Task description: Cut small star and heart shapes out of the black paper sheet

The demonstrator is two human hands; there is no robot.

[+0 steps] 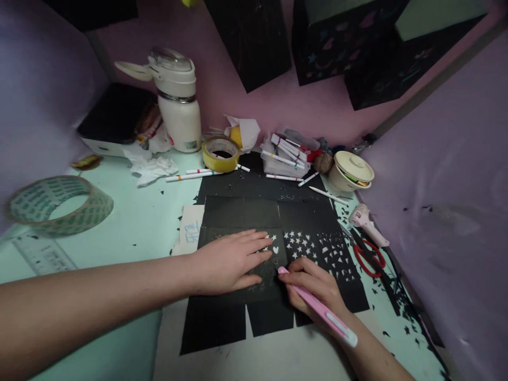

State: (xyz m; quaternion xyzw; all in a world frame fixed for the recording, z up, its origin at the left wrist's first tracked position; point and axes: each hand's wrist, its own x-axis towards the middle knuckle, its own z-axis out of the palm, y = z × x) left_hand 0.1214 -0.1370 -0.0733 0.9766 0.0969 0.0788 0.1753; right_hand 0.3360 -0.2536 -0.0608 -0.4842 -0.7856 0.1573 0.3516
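A sheet of black paper (pixel 214 323) lies on the worktop, with rows of star, heart and triangle cut-outs showing white on its middle and right. My left hand (pixel 234 260) rests flat on the paper, fingers spread, covering part of the drawn shapes. In my right hand (pixel 317 288) is a pink craft knife (pixel 317 307), held like a pen. Its tip touches or nearly touches the paper near a small outlined heart; the blade itself is hard to make out.
Red-handled scissors (pixel 369 259) and a pink glue gun (pixel 367 225) lie at right among black scraps. Behind stand a white bottle (pixel 180 119), yellow tape (pixel 221 154), a marker box (pixel 283 159) and a lidded bowl (pixel 351 170). Wide clear tape (pixel 59 203) sits at left. Black boxes (pixel 341 47) hang above.
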